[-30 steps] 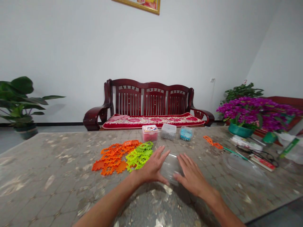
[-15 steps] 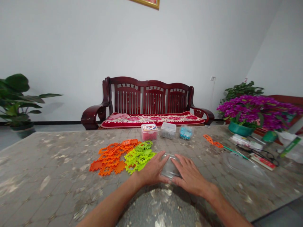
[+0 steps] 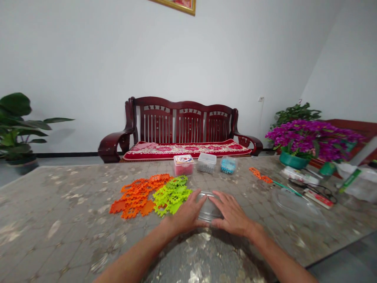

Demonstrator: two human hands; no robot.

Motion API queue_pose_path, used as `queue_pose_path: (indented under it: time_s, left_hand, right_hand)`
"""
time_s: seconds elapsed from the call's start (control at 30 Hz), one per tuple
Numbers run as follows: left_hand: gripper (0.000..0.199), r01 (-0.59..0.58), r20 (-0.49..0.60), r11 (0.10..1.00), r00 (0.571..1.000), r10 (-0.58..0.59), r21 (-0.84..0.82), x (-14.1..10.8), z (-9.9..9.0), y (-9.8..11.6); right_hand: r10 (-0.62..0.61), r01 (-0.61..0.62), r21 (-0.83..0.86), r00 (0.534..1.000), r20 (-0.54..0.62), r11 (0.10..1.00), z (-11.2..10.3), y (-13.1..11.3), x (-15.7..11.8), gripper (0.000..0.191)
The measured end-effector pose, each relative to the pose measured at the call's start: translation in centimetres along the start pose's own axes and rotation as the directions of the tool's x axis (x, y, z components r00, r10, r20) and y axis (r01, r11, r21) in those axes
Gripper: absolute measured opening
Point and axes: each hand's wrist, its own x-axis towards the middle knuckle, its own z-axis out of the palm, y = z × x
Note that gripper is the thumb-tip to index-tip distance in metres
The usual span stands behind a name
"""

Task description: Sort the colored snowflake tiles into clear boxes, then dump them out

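Observation:
A clear plastic container point(image 3: 209, 208) rests on the patterned table point(image 3: 73, 236), framed by both hands. My left hand point(image 3: 187, 212) is on its left side, fingers spread and curved along the edge. On the opposite side, my right hand point(image 3: 232, 214) touches the container with fingers and thumb apart. Green notched pieces point(image 3: 173, 194) lie just left of my left hand, partly overlapping a pile of orange pieces point(image 3: 137, 196). Farther back stand a box with pink contents point(image 3: 183, 165), a clear box with greyish contents point(image 3: 206, 163) and a box with blue contents point(image 3: 228, 165).
Orange glasses-shaped pieces point(image 3: 260, 175), a clear plastic sheet or lid point(image 3: 297, 206), a red-and-white item point(image 3: 318, 198), dark cables and a teal pot point(image 3: 294, 160) with purple flowers occupy the right side. A wooden bench point(image 3: 188, 122) stands beyond the table.
The view has shifted slightly, so the scene sits a little farther left. Both hands remain around the clear container, with little other visible change.

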Motion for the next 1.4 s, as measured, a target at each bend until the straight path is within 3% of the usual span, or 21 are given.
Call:
queue_pose_path:
  time_s: [0.13,0.23,0.27,0.37,0.4,0.47,0.57,0.77,0.9,0.97,1.07,1.13,1.2,1.27,1.4]
  left_hand:
    - [0.089,0.137,-0.083,0.99,0.987,-0.137,0.005,-0.4,0.9,1.5]
    - [0.085,0.262,-0.113,0.965,0.959,-0.261,-0.014,-0.7,1.6,2.5]
    - [0.087,0.289,-0.113,0.957,0.951,-0.289,-0.019,-0.8,1.7,2.8]
    - [0.092,0.315,-0.108,0.949,0.942,-0.317,-0.034,-0.9,1.7,3.2]
    - [0.093,0.31,-0.107,0.95,0.944,-0.313,-0.042,-0.9,1.7,3.3]
    - [0.093,0.297,-0.1,0.953,0.948,-0.301,-0.059,-0.8,1.6,3.4]
    - [0.092,0.276,-0.074,0.956,0.956,-0.284,-0.099,-0.7,1.8,3.5]
    - [0.083,0.201,-0.113,0.95,0.966,-0.233,-0.237,-0.4,2.8,3.3]
    - [0.085,0.132,-0.174,0.936,0.965,-0.196,-0.325,0.2,3.4,2.9]
    - [0.09,0.122,-0.194,0.926,0.96,-0.202,-0.357,0.5,3.8,2.7]
    - [0.091,0.111,-0.206,0.908,0.956,-0.208,-0.404,0.6,4.6,2.1]
    - [0.089,0.091,-0.226,0.894,0.952,-0.208,-0.439,0.4,5.2,1.7]
    - [0.088,0.073,-0.241,0.872,0.947,-0.213,-0.484,0.1,5.7,1.1]
    - [0.087,0.062,-0.237,0.845,0.947,-0.218,-0.532,-0.2,6.0,0.7]
    - [0.083,0.083,-0.212,0.83,0.949,-0.235,-0.551,-0.6,6.0,0.5]
  right_hand:
    - [-0.047,0.046,0.013,0.998,0.03,0.999,-0.9,0.8,-0.2,0.075]
    - [0.116,-0.119,-0.017,0.983,-0.141,0.993,-1.0,3.1,-1.6,0.059]
    - [0.211,-0.228,-0.044,0.948,-0.238,0.973,-1.0,4.3,-2.3,0.055]
    - [0.433,-0.557,-0.136,0.756,-0.49,0.819,-0.8,8.9,-4.7,0.052]
    - [0.479,-0.633,-0.164,0.707,-0.52,0.757,-0.8,10.5,-5.5,0.051]
    - [0.555,-0.724,-0.211,0.654,-0.515,0.657,-0.9,13.2,-7.0,0.048]
    - [0.598,-0.748,-0.237,0.646,-0.474,0.62,-1.0,15.4,-8.8,0.04]
    - [0.597,-0.721,-0.287,0.687,-0.415,0.63,-0.8,16.1,-12.5,0.038]
    - [0.537,-0.699,-0.275,0.696,-0.478,0.66,-1.5,13.8,-12.9,0.041]
    - [0.432,-0.594,-0.196,0.738,-0.519,0.78,-1.7,10.6,-11.6,0.042]
    - [0.219,-0.293,-0.09,0.856,-0.468,0.952,-1.0,3.9,-8.5,0.046]
    - [0.13,-0.179,-0.059,0.871,-0.474,0.982,0.1,0.0,-6.5,0.047]
    - [0.099,-0.142,-0.05,0.862,-0.497,0.989,1.2,-2.5,-5.2,0.039]
    - [0.073,-0.122,-0.06,0.851,-0.521,0.991,2.2,-3.3,-4.6,0.03]
    - [-0.005,-0.055,-0.095,0.84,-0.542,0.994,3.0,-2.6,-4.5,0.021]
